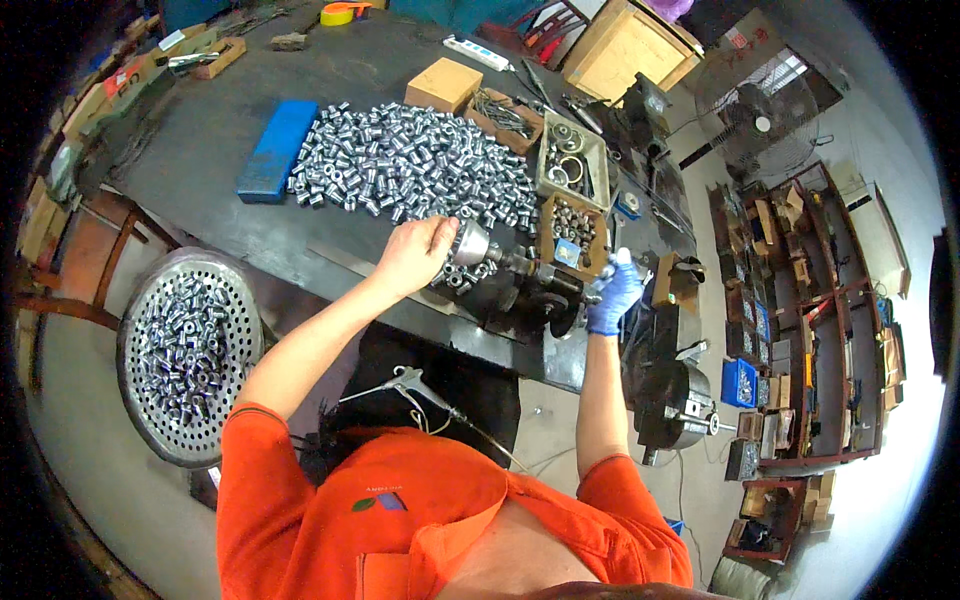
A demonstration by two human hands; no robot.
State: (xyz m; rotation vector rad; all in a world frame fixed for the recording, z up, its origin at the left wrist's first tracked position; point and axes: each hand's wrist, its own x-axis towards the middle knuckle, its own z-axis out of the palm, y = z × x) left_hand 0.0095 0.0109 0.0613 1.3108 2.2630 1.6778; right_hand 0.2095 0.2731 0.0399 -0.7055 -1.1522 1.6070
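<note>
My bare left hand (pixel 418 252) is closed, with thumb and fingers together at the open end of a silver, cone-shaped chuck (pixel 470 243). Whatever lies inside those fingers is hidden. A dark spindle device (pixel 530 295) carries the chuck at the bench's front edge. My right hand (pixel 617 292), in a blue glove, is at the device's other end with its fingers curled; the thing in its grip is too small to make out. Beyond the chuck spreads a large heap of short, shiny metal sleeves (pixel 400 160), and a few more (pixel 462 275) sit below it.
A blue block (pixel 278 150) borders the heap on the left. Behind and right stand a cardboard box (pixel 442 85), a tray of rings (pixel 573 160) and a box of small parts (pixel 575 228). A perforated metal stool (pixel 240 325) bears more sleeves. An air gun (pixel 408 380) hangs below the bench.
</note>
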